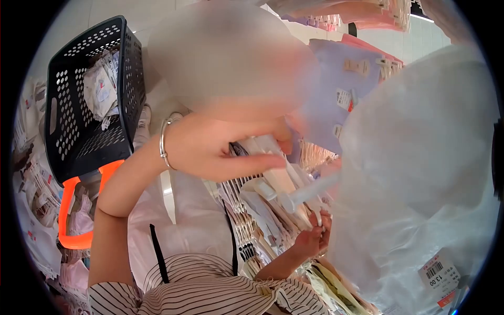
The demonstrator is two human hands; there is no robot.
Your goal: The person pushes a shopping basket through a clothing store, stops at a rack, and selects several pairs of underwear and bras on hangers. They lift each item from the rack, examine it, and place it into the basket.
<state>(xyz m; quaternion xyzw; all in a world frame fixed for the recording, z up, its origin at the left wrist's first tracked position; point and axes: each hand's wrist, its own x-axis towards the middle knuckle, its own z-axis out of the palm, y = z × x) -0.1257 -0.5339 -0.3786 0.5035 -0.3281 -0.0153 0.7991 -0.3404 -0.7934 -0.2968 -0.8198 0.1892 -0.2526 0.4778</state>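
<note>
My left hand (231,149), with a silver bangle at the wrist, reaches across the middle. Its thumb and fingers close around a pale plastic-wrapped packet (261,144). Lower and to the right, the curled fingers of my right hand (314,237) pinch a small white plastic hook (318,218). Between the hands runs a whitish translucent plastic tube (312,192). A large cloudy plastic bag (415,152) fills the right side, with a 13.00 price tag (440,273) near its bottom. Packed garments on hangers (262,215) hang beneath my hands.
A black perforated basket (94,152) with an orange handle (66,215) stands at left, holding several packaged pale garments (102,89). A lilac garment (336,73) with tags hangs behind my left hand. More clothing racks (39,194) line the left edge. A blurred patch covers the upper middle.
</note>
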